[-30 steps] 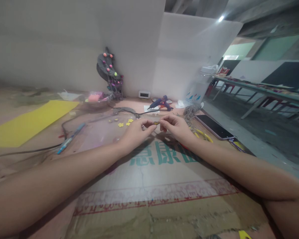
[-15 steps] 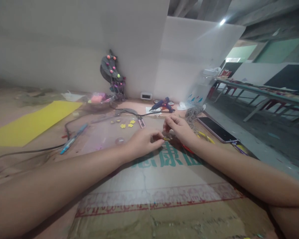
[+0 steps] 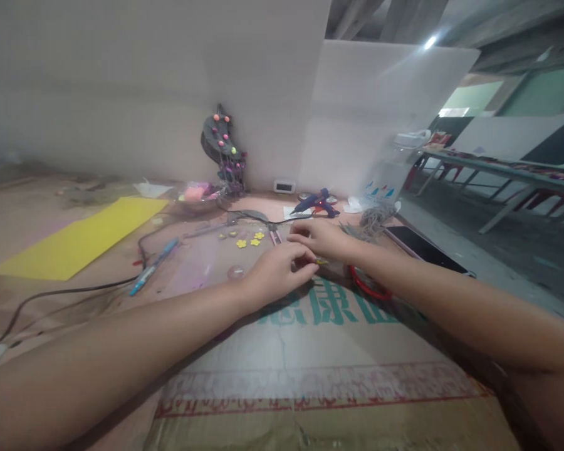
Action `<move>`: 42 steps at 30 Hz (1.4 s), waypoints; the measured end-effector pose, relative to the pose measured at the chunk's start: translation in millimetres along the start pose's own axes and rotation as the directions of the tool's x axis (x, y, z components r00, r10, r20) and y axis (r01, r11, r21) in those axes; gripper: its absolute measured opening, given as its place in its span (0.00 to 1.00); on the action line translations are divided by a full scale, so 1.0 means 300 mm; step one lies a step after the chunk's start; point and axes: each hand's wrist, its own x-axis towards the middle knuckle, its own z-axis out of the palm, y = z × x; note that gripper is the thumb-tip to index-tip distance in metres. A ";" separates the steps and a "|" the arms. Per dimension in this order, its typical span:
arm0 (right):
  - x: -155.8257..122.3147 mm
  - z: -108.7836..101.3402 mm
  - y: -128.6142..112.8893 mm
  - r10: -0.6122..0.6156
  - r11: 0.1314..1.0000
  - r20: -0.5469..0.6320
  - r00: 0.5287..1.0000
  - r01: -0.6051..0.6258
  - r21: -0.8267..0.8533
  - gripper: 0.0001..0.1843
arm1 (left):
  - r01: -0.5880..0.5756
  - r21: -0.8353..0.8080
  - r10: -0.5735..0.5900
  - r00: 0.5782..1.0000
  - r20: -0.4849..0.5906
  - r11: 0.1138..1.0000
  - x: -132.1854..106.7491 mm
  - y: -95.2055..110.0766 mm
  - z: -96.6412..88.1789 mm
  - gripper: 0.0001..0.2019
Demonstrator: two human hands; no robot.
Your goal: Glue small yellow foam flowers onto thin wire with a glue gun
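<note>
Near the middle of the cardboard, my left hand [image 3: 282,270] pinches a small yellow piece [image 3: 322,262] between thumb and finger; its shape is mostly hidden. My right hand [image 3: 322,239] hovers just beyond it, fingers pointing left and slightly apart, with nothing visible in them. Close to those fingertips lies a pink utility knife [image 3: 275,235]. Several yellow flower pieces [image 3: 255,242] lie left of the knife. A red ring-shaped thing [image 3: 369,285] sits under my right forearm, partly covered.
A blue glue gun [image 3: 317,203] rests at the back, its dark cable running left. Grey yarn [image 3: 378,214] and a phone [image 3: 425,250] lie right. Left are a blue pen [image 3: 154,266] and yellow sheet [image 3: 82,241]. A grey moon-shaped ornament [image 3: 220,139] stands behind.
My right hand has moved left, towards the utility knife, and its fingers have stretched out. My left hand keeps its pinch on the yellow piece. The view has shifted slightly.
</note>
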 end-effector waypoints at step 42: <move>-0.292 -0.028 0.069 -0.100 0.994 -0.307 0.946 0.110 0.016 0.22 | 0.029 0.037 -0.028 0.999 -0.024 0.999 0.006 -0.013 -0.009 0.09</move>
